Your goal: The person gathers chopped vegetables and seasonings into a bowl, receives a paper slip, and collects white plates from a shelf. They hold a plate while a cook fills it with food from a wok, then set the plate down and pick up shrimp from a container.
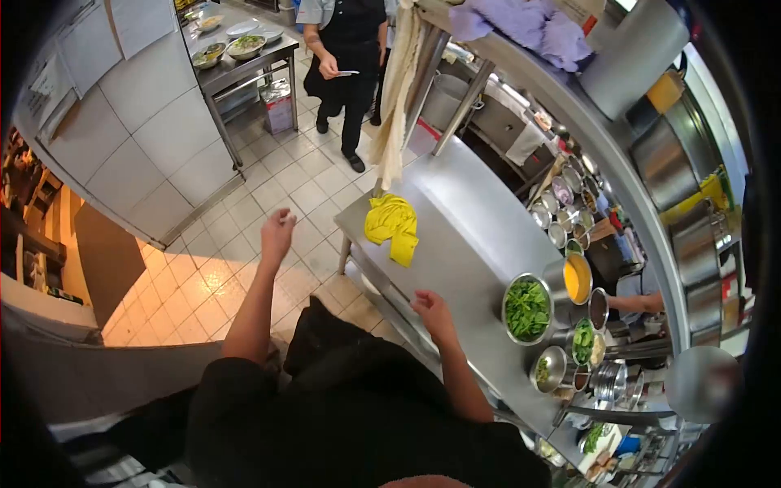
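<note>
Over the tiled floor, my left hand (278, 233) is raised with its fingers loosely bent and apart; nothing shows in it. My right hand (433, 314) hovers by the front edge of the steel counter (468, 252), its fingers partly stretched out and holding nothing I can see. A crumpled yellow cloth (391, 228) lies on the counter's far left corner, apart from both hands. Farther right on the counter stands a steel bowl of green leaves (527, 309), beside a pot of orange-yellow liquid (577, 279).
A co-worker in a dark apron (348, 49) stands ahead, holding a small white item (347, 73). Filled bowls stand on a steel side table (244, 61). Beige cloth (397, 106) hangs by the counter's far end. Overhead, a shelf holds pots (663, 154). Another person's arm (639, 303) shows beyond the counter.
</note>
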